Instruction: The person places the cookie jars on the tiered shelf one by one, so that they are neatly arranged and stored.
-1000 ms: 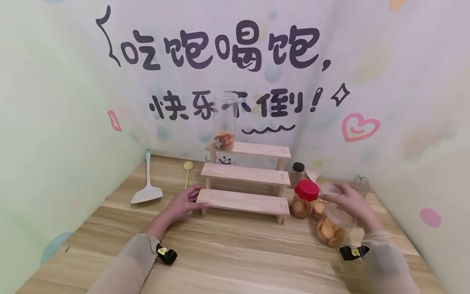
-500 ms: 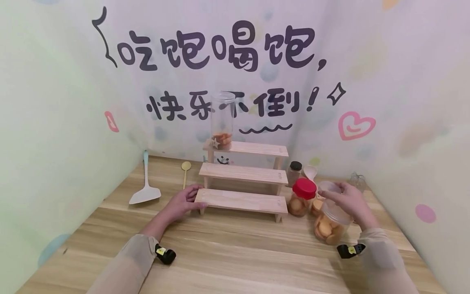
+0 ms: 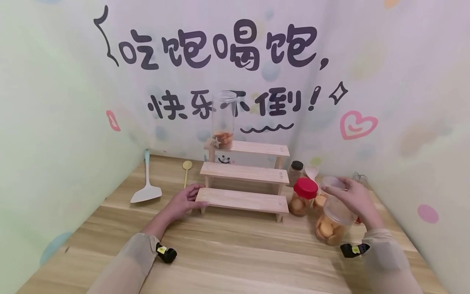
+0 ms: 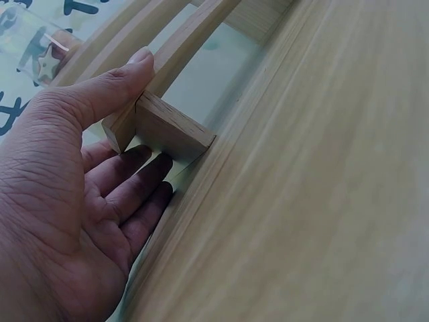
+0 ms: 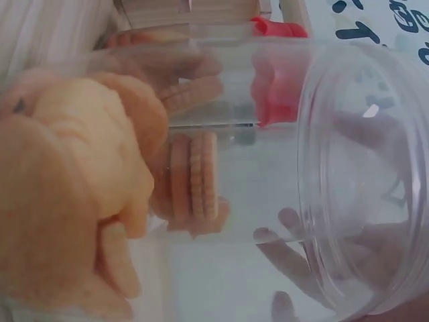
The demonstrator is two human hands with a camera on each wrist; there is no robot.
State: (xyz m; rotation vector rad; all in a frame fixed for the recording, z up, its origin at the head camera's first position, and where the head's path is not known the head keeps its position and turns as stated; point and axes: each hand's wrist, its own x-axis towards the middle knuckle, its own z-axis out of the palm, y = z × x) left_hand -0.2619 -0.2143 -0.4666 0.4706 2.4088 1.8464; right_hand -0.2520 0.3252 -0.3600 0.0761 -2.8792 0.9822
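Observation:
My left hand (image 3: 186, 200) grips the left end of the bottom step of a three-step wooden display stand (image 3: 242, 201). Its thumb lies along the plank and its fingers (image 4: 137, 184) curl beneath, by the leg. At the right, my right hand (image 3: 352, 199) holds a lidless clear jar (image 3: 333, 183) near its rim, thumb on one side and fingers on the other. Biscuits (image 3: 320, 200) show low inside it. Another open jar of biscuits (image 3: 328, 228) stands in front and hides much of the held one; it fills the right wrist view, fingers visible through its plastic.
A tall clear jar (image 3: 223, 122) stands on the top step's left end. Right of the stand are a red-lidded jar (image 3: 302, 198), a black-capped bottle (image 3: 295, 173), a pale spoon (image 3: 311, 173) and a whisk (image 3: 360, 178). Left lie a spatula (image 3: 147, 192) and yellow spoon (image 3: 187, 166).
The jar in my right hand has risen slightly beside the red-lidded jar. A small red object now shows beyond the front jar. My left hand keeps its hold on the stand.

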